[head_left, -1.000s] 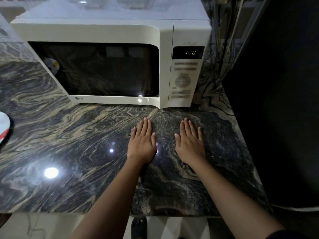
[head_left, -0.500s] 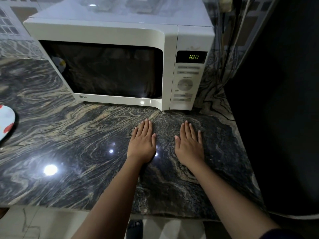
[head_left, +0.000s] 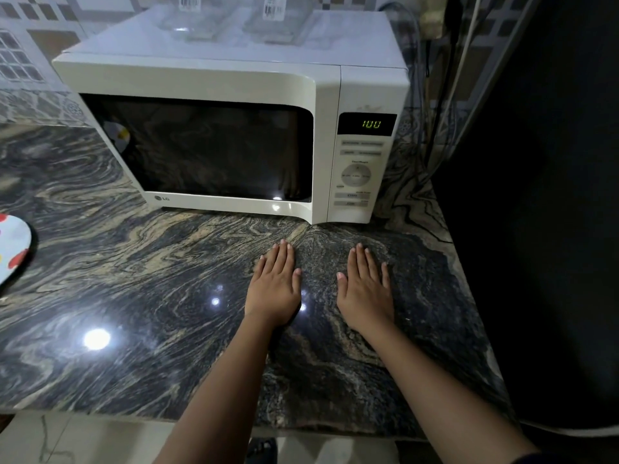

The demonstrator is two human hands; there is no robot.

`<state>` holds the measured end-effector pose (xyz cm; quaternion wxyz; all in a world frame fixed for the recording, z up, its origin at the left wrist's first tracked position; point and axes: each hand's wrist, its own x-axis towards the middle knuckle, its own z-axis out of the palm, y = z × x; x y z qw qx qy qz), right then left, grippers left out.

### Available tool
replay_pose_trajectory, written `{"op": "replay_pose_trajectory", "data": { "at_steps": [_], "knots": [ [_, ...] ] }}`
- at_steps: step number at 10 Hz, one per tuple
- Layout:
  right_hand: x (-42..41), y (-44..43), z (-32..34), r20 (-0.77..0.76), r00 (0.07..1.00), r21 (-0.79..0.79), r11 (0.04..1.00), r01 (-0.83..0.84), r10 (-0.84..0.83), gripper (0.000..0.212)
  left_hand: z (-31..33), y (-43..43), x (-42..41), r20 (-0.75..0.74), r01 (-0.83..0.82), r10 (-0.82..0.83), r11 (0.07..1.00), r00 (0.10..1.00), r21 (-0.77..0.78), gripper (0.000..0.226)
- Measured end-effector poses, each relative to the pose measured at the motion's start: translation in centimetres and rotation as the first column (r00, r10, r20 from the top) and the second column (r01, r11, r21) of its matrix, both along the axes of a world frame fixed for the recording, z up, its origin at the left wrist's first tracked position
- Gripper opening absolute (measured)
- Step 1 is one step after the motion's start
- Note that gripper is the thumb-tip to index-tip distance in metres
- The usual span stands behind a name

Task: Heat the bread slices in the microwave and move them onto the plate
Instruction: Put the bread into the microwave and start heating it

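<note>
Microwave (head_left: 201, 78) is closed, its display (head_left: 371, 124) reading 100; heating seems not yet begun. Your left hand (head_left: 274, 291) and right hand (head_left: 365, 294) lie flat, holding nothing. Next, probably press start.

Camera tilted up
Microwave (head_left: 214, 85) sits lower in frame than 1 s ago; 2 clear containers (head_left: 278, 25) atop it now show

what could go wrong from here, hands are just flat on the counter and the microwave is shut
The door window is dark, so the bread cannot be watched and may overheat. The plate lies far left of the microwave, so hot slices could drop on the way. The clear containers on top might shift if the door is pulled hard.
</note>
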<state>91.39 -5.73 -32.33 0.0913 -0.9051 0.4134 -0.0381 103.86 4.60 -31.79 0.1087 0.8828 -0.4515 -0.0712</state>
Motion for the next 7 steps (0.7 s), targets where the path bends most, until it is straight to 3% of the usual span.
{"op": "replay_pose_trajectory", "data": {
  "at_steps": [2, 7],
  "knots": [
    [-0.03, -0.06, -0.14, 0.008, 1.000, 0.020, 1.000, -0.003, 0.003, 0.081, 0.01, 0.10, 0.02, -0.005, 0.006, -0.006, 1.000, 1.000, -0.012, 0.057],
    [0.03, -0.01, -0.24, 0.023, 1.000, 0.001, 1.000, -0.002, 0.002, 0.087, 0.27, 0.11, 0.01, -0.026, 0.007, -0.007, 1.000, 1.000, 0.008, 0.058]
  ]
}}
